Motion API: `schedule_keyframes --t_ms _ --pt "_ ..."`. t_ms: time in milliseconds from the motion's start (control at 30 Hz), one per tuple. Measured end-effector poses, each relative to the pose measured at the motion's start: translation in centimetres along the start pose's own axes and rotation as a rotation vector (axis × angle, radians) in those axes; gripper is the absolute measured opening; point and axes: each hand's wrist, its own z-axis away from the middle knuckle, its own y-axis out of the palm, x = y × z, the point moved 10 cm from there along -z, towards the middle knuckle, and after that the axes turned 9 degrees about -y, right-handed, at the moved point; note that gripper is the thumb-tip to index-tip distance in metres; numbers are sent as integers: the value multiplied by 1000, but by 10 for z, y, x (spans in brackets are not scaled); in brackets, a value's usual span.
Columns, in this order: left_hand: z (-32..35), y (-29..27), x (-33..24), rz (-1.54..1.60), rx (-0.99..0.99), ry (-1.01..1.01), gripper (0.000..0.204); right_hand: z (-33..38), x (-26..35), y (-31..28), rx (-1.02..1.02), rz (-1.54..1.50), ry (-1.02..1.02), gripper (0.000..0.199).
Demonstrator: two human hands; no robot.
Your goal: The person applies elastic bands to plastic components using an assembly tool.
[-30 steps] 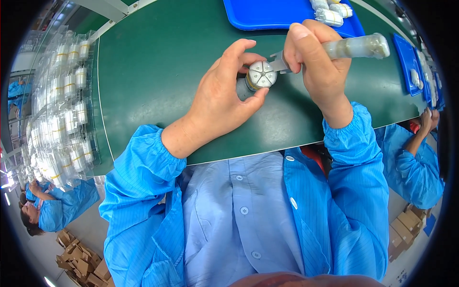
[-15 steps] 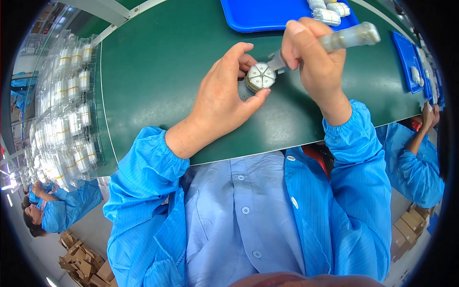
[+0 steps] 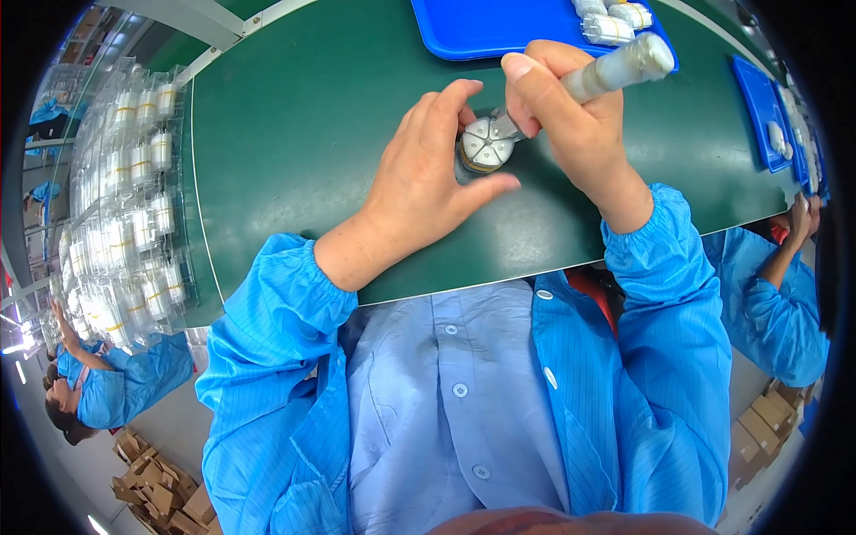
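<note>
A short round part (image 3: 487, 144) stands upright on the green tabletop (image 3: 294, 134), its white top divided into wedges by dark lines. My left hand (image 3: 426, 165) curves about its left side, fingers bent behind it and thumb stretched out in front, apart from it; whether the fingertips touch it is hidden. My right hand (image 3: 575, 116) is closed round a tool with a thick, pale, wrapped-looking handle (image 3: 624, 69). The tool slants down to the left, and its flat grey tip (image 3: 505, 127) meets the right edge of the white top.
Ahead stands a blue tray (image 3: 481, 31) with several white wrapped rolls (image 3: 608, 28). Clear packs of white rolls (image 3: 134, 196) are stacked at the left. Another blue tray (image 3: 758, 116) lies at the right, near a co-worker's sleeve (image 3: 767, 303). Cardboard boxes (image 3: 160, 481) fill the lower left floor.
My right hand has shifted left and brought the tool's tip onto the edge of the white top. My left thumb has moved off the round part.
</note>
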Motion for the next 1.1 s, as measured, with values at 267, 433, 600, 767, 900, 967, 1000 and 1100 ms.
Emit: schedule_keyframes --t_ms 267,433,600,767,900,967,1000,1100 --pt "-1 1 9 221 35 -76 72 -3 10 -11 -34 -26 -54 36" --pt "0 4 5 221 83 -75 72 -6 8 -5 -12 -35 -85 36" --pt "1 5 8 212 97 -74 72 -1 10 5 90 121 -110 33" --pt "-1 4 10 206 119 -106 75 -1 4 6 57 69 -73 34" --pt "-2 -4 7 150 64 -58 79 -5 6 -4 -14 -79 -13 37" --pt "-2 -2 9 182 90 -72 80 -7 8 -8 -49 -108 -23 38" --pt "-2 -1 9 227 110 -69 80 -8 10 -9 -41 -107 -47 37" --pt "-3 2 9 281 151 -81 80 -8 11 -5 -3 -74 -75 37"
